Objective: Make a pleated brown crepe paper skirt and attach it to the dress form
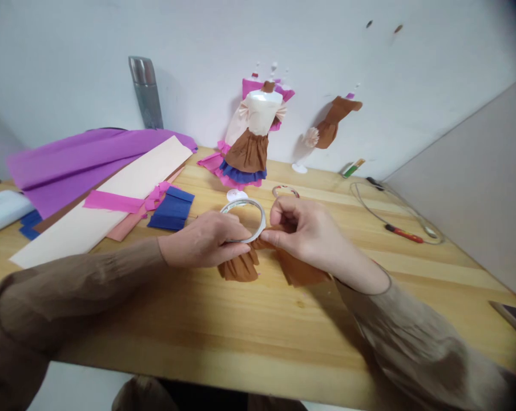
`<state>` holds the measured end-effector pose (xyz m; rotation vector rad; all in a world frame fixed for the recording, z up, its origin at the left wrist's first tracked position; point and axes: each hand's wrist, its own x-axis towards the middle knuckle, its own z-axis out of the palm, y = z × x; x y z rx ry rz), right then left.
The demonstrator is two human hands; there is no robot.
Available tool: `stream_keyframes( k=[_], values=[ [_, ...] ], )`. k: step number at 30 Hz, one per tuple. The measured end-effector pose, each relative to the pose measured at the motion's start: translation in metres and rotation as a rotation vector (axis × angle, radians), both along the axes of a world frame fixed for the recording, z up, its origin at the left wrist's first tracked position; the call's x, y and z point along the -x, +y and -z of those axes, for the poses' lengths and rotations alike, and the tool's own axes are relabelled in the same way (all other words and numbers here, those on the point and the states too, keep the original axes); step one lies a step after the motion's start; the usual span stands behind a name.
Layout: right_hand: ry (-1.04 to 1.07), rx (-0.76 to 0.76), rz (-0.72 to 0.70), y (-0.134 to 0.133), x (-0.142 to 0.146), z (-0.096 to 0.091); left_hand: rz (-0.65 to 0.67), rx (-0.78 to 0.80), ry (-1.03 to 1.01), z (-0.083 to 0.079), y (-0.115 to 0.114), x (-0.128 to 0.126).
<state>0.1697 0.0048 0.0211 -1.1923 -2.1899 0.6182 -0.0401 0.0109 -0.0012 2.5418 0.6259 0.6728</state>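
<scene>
My left hand is closed on a roll of tape, its ring held upright between thumb and fingers. Below that hand hangs a gathered piece of brown crepe paper. Pinched between the thumb and fingers of my right hand is the edge of the brown paper, and a flatter part of it shows under the palm. The two hands nearly meet at the tape. My fingers hide where the gathered and flat brown parts join.
Behind the hands stand small dress forms in paper dresses, with a brown-dressed one farther right. Purple crepe paper, a cream strip and blue paper lie left. A patterned ring and a red-handled tool lie right.
</scene>
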Motion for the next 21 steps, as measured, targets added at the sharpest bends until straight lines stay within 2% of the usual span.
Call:
stream_keyframes(
  k=[2,4,9,14,16,21],
  values=[
    [-0.011,-0.024,-0.028,0.000,0.000,-0.001,0.023,0.075,0.024,-0.002,0.003,0.003],
    [-0.044,0.025,-0.108,0.000,0.000,-0.001,0.058,0.140,0.043,-0.003,0.007,0.005],
    [0.045,0.338,-0.220,0.007,-0.004,0.002,0.151,0.317,0.026,-0.003,0.015,0.011],
    [0.176,0.656,-0.261,0.013,-0.007,0.004,0.069,0.499,-0.103,-0.002,0.020,0.016],
    [0.211,0.738,-0.292,0.015,-0.007,0.004,0.079,0.548,-0.147,-0.001,0.023,0.020],
    [0.218,0.749,-0.297,0.014,-0.004,0.008,0.191,0.620,-0.180,-0.006,0.032,0.029]
  ],
)
